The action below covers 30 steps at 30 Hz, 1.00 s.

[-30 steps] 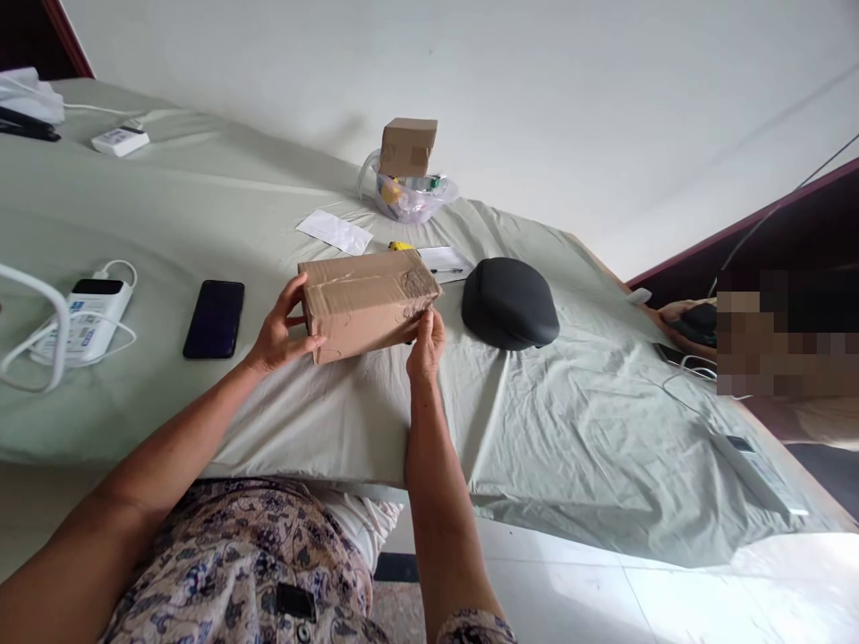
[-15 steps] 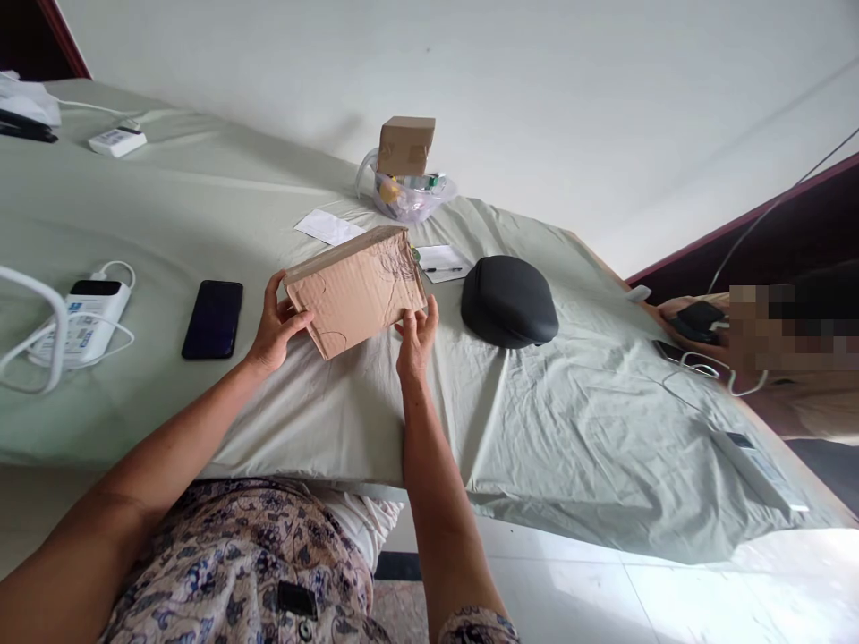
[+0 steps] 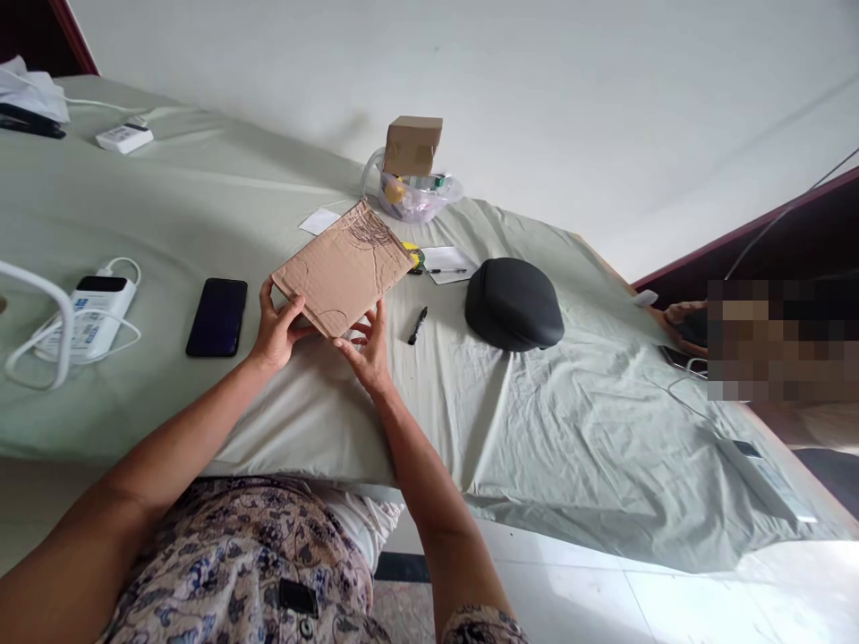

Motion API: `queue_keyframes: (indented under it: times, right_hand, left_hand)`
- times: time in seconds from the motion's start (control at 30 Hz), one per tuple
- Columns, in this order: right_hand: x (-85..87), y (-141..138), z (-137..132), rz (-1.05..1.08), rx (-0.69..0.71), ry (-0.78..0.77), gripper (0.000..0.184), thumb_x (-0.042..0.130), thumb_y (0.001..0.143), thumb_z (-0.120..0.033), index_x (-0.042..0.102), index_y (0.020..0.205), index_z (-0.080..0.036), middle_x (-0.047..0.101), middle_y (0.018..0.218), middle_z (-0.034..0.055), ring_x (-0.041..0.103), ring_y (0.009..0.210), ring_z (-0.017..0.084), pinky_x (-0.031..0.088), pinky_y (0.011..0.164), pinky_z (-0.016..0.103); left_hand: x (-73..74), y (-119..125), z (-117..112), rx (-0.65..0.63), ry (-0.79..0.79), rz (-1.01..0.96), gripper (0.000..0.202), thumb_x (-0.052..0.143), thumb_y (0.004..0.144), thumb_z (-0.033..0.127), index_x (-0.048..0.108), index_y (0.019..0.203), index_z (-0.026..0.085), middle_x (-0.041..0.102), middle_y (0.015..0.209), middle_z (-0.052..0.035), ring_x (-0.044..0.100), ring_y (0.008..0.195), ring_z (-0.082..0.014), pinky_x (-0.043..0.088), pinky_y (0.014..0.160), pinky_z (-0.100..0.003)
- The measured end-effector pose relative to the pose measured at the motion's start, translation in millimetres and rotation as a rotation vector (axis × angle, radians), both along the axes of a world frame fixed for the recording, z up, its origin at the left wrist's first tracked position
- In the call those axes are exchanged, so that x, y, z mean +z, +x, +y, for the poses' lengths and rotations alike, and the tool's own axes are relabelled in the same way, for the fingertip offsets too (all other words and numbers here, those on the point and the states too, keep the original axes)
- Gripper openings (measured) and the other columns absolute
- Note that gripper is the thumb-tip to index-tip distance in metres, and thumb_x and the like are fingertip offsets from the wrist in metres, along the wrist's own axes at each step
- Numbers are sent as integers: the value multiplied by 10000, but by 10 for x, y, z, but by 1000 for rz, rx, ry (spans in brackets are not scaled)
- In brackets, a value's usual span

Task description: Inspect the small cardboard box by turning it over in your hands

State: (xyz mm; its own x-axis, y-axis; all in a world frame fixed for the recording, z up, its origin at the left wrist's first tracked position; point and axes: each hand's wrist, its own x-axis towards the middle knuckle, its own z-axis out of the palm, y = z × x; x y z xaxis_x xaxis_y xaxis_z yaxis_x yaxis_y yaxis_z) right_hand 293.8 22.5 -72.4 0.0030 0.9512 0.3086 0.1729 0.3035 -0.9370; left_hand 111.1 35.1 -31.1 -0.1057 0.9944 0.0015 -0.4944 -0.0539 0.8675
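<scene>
A brown cardboard box (image 3: 342,268) with dark scribbles on its upper face is held tilted between both hands. My left hand (image 3: 276,333) grips its near left corner, thumb on the face and fingers partly hidden behind. My right hand (image 3: 368,351) grips the near lower edge, thumb at the corner and fingers underneath. A black marker pen (image 3: 417,326) lies on the cloth to the right of my right hand. Beyond the box sits a yellow and dark green object (image 3: 412,257), partly covered by it. A black phone (image 3: 216,317) lies left of my left hand.
A black rounded case (image 3: 514,304) rests right of the marker. Behind stand a plastic basket (image 3: 416,207) of items and a small carton (image 3: 412,146). Paper with a pen (image 3: 448,270) lies near. A white power strip (image 3: 87,317) sits left. Another person's hand (image 3: 685,326) is far right.
The box has turned so its scribbled face points more upward. My right hand has slid from its right side to the near edge. The marker and the yellow-green object have come into view.
</scene>
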Motion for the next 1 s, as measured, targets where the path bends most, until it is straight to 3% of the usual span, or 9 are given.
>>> queue_keyframes:
  times: [0.3, 0.53, 0.63, 0.77, 0.87, 1.0]
  right_hand:
    - [32, 80, 8, -51, -76, 23, 1457, 782, 534, -892, 93, 1680, -313, 492, 1504, 176, 637, 1147, 281, 560, 835, 398]
    - [32, 368, 126, 58, -280, 42, 1180, 781, 657, -765, 286, 1625, -306, 609, 1090, 42, 633, 883, 175, 513, 754, 317]
    - [75, 551, 181, 146, -412, 81, 955, 747, 713, -716, 454, 1499, -260, 594, 987, 11, 598, 825, 142, 492, 722, 285]
    - [118, 698, 213, 259, -500, 55, 648, 641, 795, -736, 631, 1164, -204, 573, 826, -28, 519, 699, 97, 462, 688, 258]
    - [119, 732, 226, 348, -525, 19, 606, 607, 796, -773, 638, 971, -193, 581, 805, -28, 454, 645, 75, 416, 645, 234]
    - [93, 764, 254, 330, -576, 17, 610, 614, 771, -780, 645, 914, -188, 574, 783, -27, 474, 673, 88, 397, 666, 240]
  left_hand:
    - [32, 35, -37, -63, -110, -4, 871, 914, 624, 574, 351, 1259, 376, 608, 1256, -24, 685, 941, -218, 631, 781, -431]
    - [-16, -46, 9, -175, -150, 111, 861, 855, 642, 641, 364, 1289, 359, 627, 1108, -34, 675, 967, -264, 613, 720, -417]
    - [-25, -71, 15, -237, -123, 148, 834, 827, 684, 645, 365, 1317, 359, 645, 1095, -38, 686, 909, -252, 609, 703, -412]
    - [-26, -105, 22, -288, -125, 134, 825, 852, 681, 629, 401, 1312, 349, 664, 1058, -31, 687, 799, -203, 593, 647, -345]
    - [-33, -119, 28, -302, -142, 128, 827, 843, 696, 634, 416, 1340, 339, 670, 1043, -37, 691, 785, -215, 601, 639, -364]
    - [-65, -145, 58, -316, -147, 130, 785, 781, 727, 701, 465, 1325, 302, 675, 1044, -54, 697, 802, -238, 618, 667, -409]
